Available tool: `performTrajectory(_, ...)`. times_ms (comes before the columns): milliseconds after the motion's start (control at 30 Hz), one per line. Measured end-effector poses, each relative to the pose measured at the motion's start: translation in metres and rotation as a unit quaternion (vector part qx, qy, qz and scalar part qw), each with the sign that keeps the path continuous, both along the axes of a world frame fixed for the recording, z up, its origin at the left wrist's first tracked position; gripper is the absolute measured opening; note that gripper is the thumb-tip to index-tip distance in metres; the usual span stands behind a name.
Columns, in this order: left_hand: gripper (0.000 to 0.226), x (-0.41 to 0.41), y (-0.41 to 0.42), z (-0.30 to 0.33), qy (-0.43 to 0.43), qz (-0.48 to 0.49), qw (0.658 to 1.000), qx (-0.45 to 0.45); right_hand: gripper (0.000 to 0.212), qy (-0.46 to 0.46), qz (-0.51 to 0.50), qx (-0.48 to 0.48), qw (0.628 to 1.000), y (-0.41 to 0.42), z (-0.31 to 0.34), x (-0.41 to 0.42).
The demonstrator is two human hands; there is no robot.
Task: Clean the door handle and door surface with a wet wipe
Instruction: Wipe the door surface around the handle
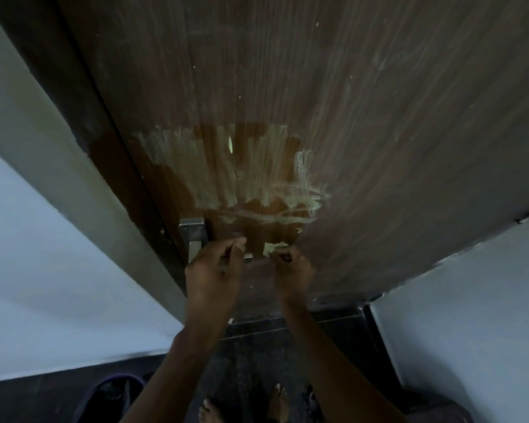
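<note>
1. Left hand [214,267]: fingers curled round the metal door handle [195,239].
2. Right hand [292,265]: pinches a crumpled wet wipe [272,247] against the brown wooden door [318,102].
3. Pale smeared streaks [248,175] above handle; no legible writing.

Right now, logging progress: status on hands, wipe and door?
Left hand grips door handle. Right hand pinches wadded wipe near door. Pale smears above handle. Nothing blocking.

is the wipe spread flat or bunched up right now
Bunched up. The wet wipe shows as a small crumpled wad pinched at the fingertips of the right hand, just off the door, not laid flat on it.
</note>
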State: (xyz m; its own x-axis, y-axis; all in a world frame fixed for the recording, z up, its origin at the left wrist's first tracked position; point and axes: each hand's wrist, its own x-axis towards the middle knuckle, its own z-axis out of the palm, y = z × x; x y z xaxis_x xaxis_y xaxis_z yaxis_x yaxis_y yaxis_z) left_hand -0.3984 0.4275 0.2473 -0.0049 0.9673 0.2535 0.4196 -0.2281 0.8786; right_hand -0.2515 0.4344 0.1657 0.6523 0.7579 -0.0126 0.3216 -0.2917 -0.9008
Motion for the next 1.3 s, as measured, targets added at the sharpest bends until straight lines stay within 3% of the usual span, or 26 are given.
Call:
performTrajectory(67, 0.023, 0.003, -0.002, 0.003, 0.004, 0.0, 1.0, 0.01, 0.002, -0.004, 0.002, -0.009, 1.0, 0.001, 0.002, -0.005)
performTrajectory(167, 0.023, 0.005, -0.002, 0.007, 0.017, -0.002, 1.0, 0.022, 0.017, -0.012, -0.052, 0.064, 0.997, 0.005, 0.021, -0.003)
performTrajectory(267, 0.023, 0.007, 0.0, 0.003, 0.032, -0.011, 0.999, 0.011, 0.011, -0.014, -0.1, 0.136, 0.985, 0.005, 0.031, 0.009)
performTrajectory(467, 0.02, 0.022, 0.009, 0.007, 0.095, -0.076, 0.992, 0.018, 0.017, 0.022, -0.075, 0.057, 0.995, -0.004, 0.02, 0.015)
performTrajectory(633, 0.024, 0.027, 0.018, 0.01, 0.103, -0.079, 0.991, 0.018, 0.009, -0.062, -0.102, 0.222, 0.968, 0.004, 0.064, 0.028)
performTrajectory(867, 0.025, 0.027, 0.016, 0.007, 0.062, -0.063, 0.996, 0.016, 0.005, -0.199, -0.049, 0.144, 0.968, -0.011, 0.04, 0.033)
performTrajectory(1100, 0.026, 0.023, 0.012, 0.013, 0.025, -0.058, 0.998, 0.028, 0.011, -0.256, -0.076, 0.354, 0.896, 0.008, 0.1, 0.046)
performTrajectory(1200, 0.026, 0.023, 0.012, 0.015, 0.024, -0.06, 0.998, 0.028, 0.014, -0.305, -0.038, 0.311, 0.899, 0.004, 0.086, 0.048)
performTrajectory(1300, 0.025, 0.024, 0.014, 0.016, 0.022, -0.051, 0.998, 0.027, 0.025, -0.268, 0.02, 0.244, 0.932, -0.007, 0.058, 0.042)
